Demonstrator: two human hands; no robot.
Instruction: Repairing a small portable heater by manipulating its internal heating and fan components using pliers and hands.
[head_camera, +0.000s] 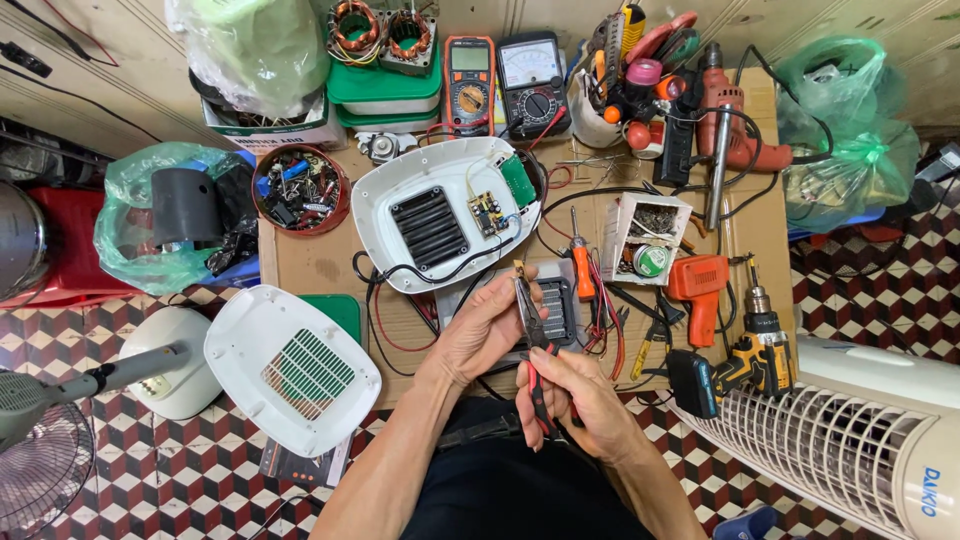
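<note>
Head view: a pair of red-handled pliers (535, 345) is gripped by the right hand (575, 400), its fingers closed round the handles, with the nose pointing up toward the left hand (490, 325). The left hand is curled narrowly, and a small brass-coloured part (519, 268) appears to be pinched at its fingertips, just where the pliers' tips meet; what exactly is held is too small to tell. Both hands are raised over the cardboard-covered tabletop (320, 265), above a small black battery holder (556, 310). Just beyond lies the opened white housing (440, 215), with its circuit board (489, 213) and loose black and red wires exposed. An orange-handled screwdriver (583, 262) rests beside it.

As a judgement, the small part could be slipped from the fingertips if the pliers are squeezed off-centre, and could be lost among the wires below. A fingertip could also be nipped, since it sits against the tips. Thin leads could be torn if pulled too hard.
</note>
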